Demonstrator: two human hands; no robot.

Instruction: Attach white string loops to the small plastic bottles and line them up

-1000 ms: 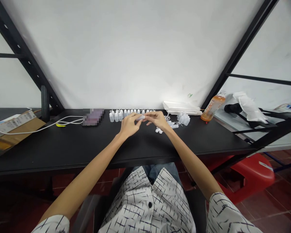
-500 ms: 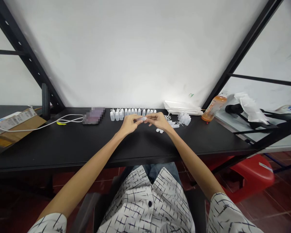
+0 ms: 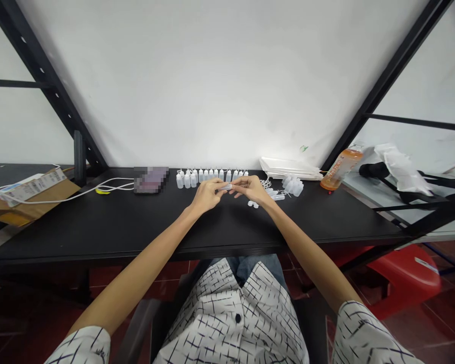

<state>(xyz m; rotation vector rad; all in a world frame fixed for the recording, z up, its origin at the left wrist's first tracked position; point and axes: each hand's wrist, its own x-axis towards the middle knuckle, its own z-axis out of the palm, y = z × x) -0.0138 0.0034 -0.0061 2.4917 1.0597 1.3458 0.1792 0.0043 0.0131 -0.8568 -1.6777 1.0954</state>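
Both hands meet over the far middle of a black table [image 3: 98, 227]. My left hand [image 3: 208, 194] and my right hand [image 3: 252, 188] pinch a small clear plastic bottle [image 3: 226, 187] between them, fingers closed on its two ends. Just behind the hands stands a row of several small white dropper bottles [image 3: 208, 176] along the wall. To the right of my right hand lies a loose heap of small bottles and caps [image 3: 284, 188].
A phone [image 3: 150, 179] with a white cable [image 3: 72, 194] lies at the back left, beside a cardboard box [image 3: 26, 197]. A stack of white bags [image 3: 288, 168] and an orange drink bottle [image 3: 340, 169] lie at the back right. A red stool [image 3: 405, 278] stands under the right side.
The hands stay together on the small bottle with only slight finger movement. The view has shifted a little, so everything sits slightly further right.
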